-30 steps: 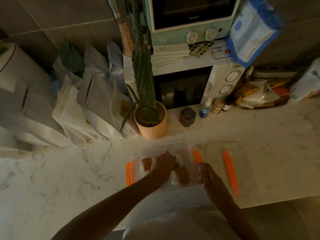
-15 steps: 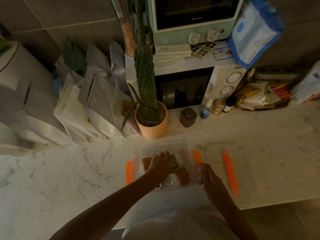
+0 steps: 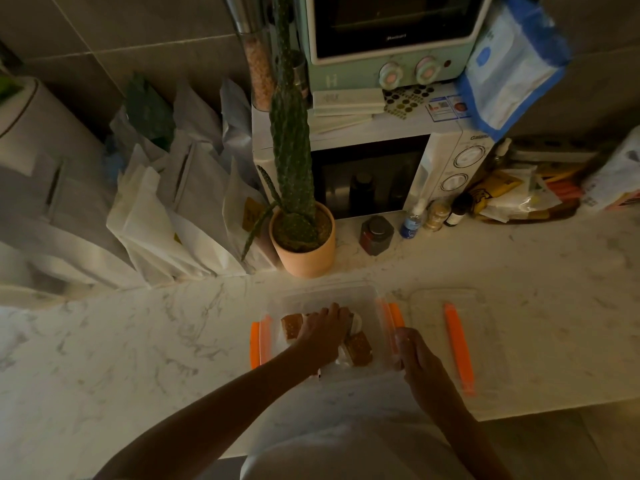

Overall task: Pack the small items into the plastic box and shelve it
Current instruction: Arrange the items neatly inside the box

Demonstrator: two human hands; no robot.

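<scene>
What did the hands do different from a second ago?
Almost nothing. The left hand stays inside the clear plastic box, pressing on the brown packets. The right hand keeps steadying the box's right edge. The lid stays on the counter.

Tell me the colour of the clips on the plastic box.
Orange clips on the clear plastic box; head view.

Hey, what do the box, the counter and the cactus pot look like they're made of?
Box: clear plastic, since the counter shows through its walls, with orange clips. Counter: white marble or a look-alike, grey-veined, smooth. Cactus pot: probably matte terracotta or ceramic, peach-coloured, no shine.
</scene>
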